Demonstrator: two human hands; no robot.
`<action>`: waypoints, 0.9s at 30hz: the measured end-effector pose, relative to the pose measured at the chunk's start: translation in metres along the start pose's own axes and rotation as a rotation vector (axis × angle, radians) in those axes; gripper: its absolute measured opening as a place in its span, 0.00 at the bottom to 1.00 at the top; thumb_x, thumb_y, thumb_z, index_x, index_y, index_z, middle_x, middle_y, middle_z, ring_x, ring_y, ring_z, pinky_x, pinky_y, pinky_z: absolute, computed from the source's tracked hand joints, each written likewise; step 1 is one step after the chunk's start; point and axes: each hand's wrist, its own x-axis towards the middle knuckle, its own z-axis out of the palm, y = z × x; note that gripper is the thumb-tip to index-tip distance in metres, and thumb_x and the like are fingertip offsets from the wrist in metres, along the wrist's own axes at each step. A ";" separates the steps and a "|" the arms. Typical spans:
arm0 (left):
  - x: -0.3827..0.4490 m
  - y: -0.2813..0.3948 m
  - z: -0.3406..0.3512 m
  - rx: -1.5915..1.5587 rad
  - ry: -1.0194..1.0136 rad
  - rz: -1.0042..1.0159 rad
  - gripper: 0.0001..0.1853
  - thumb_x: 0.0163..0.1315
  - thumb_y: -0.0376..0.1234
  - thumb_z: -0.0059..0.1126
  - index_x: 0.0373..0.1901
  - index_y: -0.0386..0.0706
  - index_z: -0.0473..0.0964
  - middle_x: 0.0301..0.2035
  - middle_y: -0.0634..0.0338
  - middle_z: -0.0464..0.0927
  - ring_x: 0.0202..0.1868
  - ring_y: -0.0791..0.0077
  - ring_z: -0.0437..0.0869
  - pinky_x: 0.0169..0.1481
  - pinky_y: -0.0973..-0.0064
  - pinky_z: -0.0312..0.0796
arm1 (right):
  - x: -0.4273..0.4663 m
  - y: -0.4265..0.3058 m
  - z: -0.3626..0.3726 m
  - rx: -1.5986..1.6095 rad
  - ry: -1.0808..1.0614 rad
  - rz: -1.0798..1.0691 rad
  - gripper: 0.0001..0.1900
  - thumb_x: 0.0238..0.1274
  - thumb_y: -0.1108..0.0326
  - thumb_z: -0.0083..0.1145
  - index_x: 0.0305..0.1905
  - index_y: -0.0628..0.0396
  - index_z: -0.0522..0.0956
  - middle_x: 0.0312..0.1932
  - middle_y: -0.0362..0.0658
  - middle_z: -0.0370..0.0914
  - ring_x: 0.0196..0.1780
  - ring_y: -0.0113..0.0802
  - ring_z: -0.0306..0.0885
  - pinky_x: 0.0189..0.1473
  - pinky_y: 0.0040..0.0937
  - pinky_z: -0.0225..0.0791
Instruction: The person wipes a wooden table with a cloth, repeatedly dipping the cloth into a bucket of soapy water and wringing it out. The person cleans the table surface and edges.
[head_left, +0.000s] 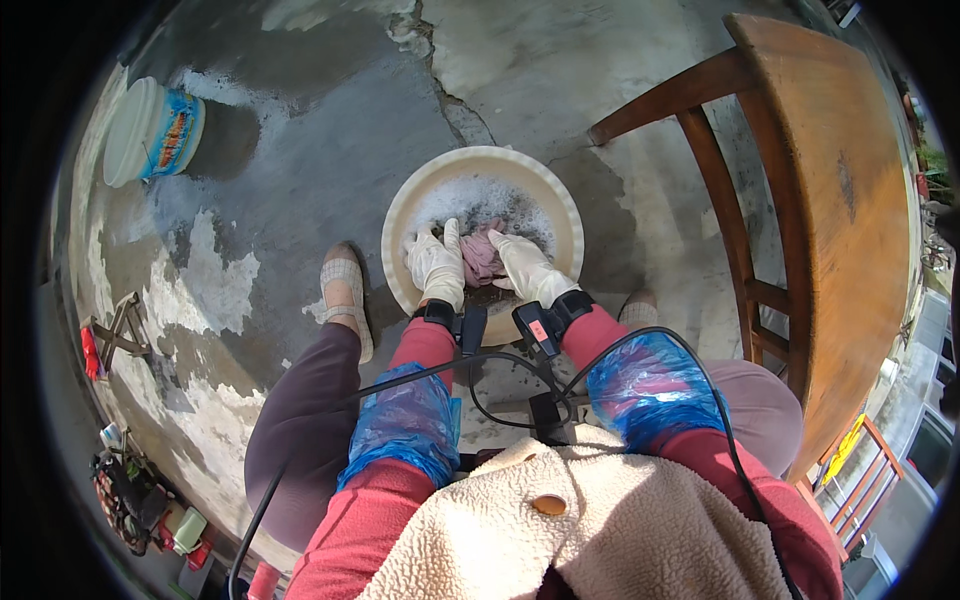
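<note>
A round cream plastic basin (574, 225) stands on the floor between my feet, with soapy water and white suds (480, 193) in it. Inside it, a crumpled pink cloth (481, 259) lies between my gloved hands. My left hand (436, 262), in a white glove, is at the cloth's left side; its thumb is raised beside the cloth. My right hand (529, 264), in a matching glove, touches the cloth's right side with its fingers. Whether either hand grips the cloth is not clear. The cloth's lower part is hidden in the water.
A wooden table (847, 172) rises close on my right, its legs reaching towards the basin. A lidded white-and-blue bucket (154, 131) stands at the far left. Black cables (480, 361) cross over my forearms. Wet, cracked concrete floor (330, 135) surrounds the basin.
</note>
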 end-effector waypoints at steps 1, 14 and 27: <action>-0.005 -0.005 0.007 -0.040 -0.153 -0.114 0.23 0.65 0.50 0.59 0.43 0.37 0.80 0.38 0.44 0.83 0.45 0.49 0.82 0.53 0.58 0.72 | -0.002 0.000 -0.001 0.063 0.031 0.234 0.31 0.73 0.41 0.43 0.60 0.59 0.76 0.53 0.50 0.82 0.60 0.42 0.75 0.57 0.42 0.68; -0.032 0.102 -0.025 -0.152 -0.552 0.060 0.29 0.68 0.56 0.43 0.35 0.42 0.84 0.36 0.44 0.84 0.43 0.46 0.84 0.51 0.57 0.73 | 0.027 0.028 -0.029 0.121 -0.316 -0.539 0.19 0.71 0.49 0.51 0.44 0.56 0.78 0.36 0.47 0.82 0.38 0.45 0.80 0.43 0.42 0.74; -0.028 0.030 0.001 -0.319 -0.693 -0.412 0.31 0.64 0.49 0.62 0.59 0.34 0.74 0.53 0.46 0.80 0.54 0.62 0.81 0.58 0.68 0.70 | -0.008 0.001 -0.016 0.401 -0.061 0.290 0.37 0.67 0.33 0.48 0.66 0.53 0.69 0.61 0.50 0.74 0.61 0.46 0.73 0.57 0.52 0.71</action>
